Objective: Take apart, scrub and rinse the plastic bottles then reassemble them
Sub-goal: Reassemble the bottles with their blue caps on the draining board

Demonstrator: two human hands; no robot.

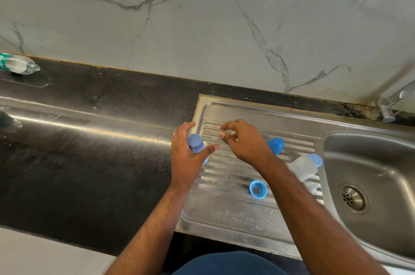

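Observation:
A small plastic bottle with a blue domed cap (195, 142) stands upright at the left edge of the steel drainboard (226, 216). My left hand (185, 162) wraps it, thumb across its front and fingers behind it. Just to the right, my right hand (244, 145) hovers over the ribs with its fingers loosely curled; nothing shows between them. A second clear bottle (302, 168) with a blue collar lies on its side near the basin. A loose blue cap (276, 145) and a blue screw ring (257, 189) lie on the drainboard.
The sink basin (381, 162) with its drain (353, 198) is at the right, and the tap (387, 108) stands behind it. A clear water bottle (19, 64) lies at the far left on the dark counter (89, 162). Marble wall behind.

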